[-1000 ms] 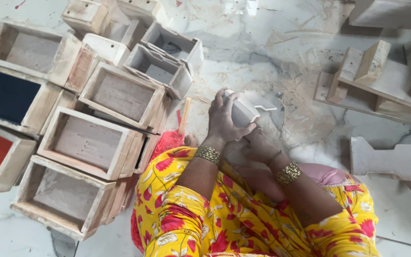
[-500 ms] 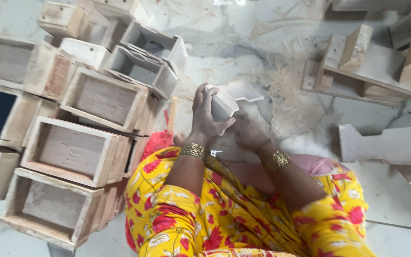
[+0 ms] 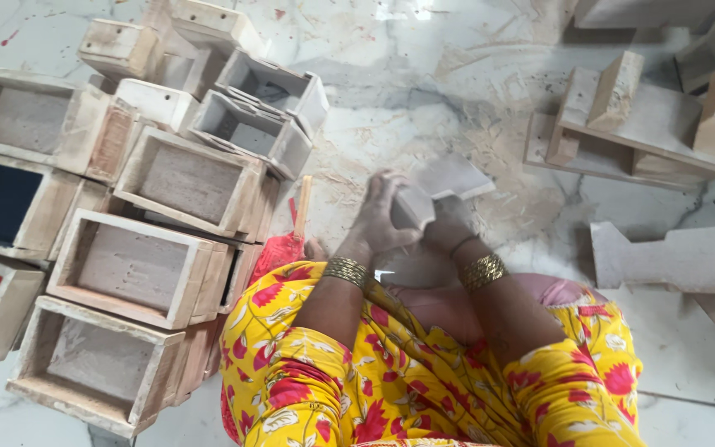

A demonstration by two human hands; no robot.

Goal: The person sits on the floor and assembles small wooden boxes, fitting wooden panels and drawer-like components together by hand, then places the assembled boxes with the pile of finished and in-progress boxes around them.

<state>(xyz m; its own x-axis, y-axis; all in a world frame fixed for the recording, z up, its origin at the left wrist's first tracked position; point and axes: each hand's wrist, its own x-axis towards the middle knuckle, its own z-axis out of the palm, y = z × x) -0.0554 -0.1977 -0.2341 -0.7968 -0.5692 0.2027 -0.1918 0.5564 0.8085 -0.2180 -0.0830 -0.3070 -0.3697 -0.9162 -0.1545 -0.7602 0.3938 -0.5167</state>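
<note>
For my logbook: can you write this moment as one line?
left hand: grips white wooden piece | right hand: holds it underneath | wooden boxes: stacked at left | marble floor: dusty

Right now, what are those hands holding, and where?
Both hands grip a pale notched wooden piece: left hand at its near-left edge, right hand underneath.

Dusty marble floor (image 3: 457, 74), cluttered.
Wooden boxes (image 3: 167, 182) heaped left of the sawdust (image 3: 498, 141); cut boards (image 3: 664, 257) lie right.
</note>
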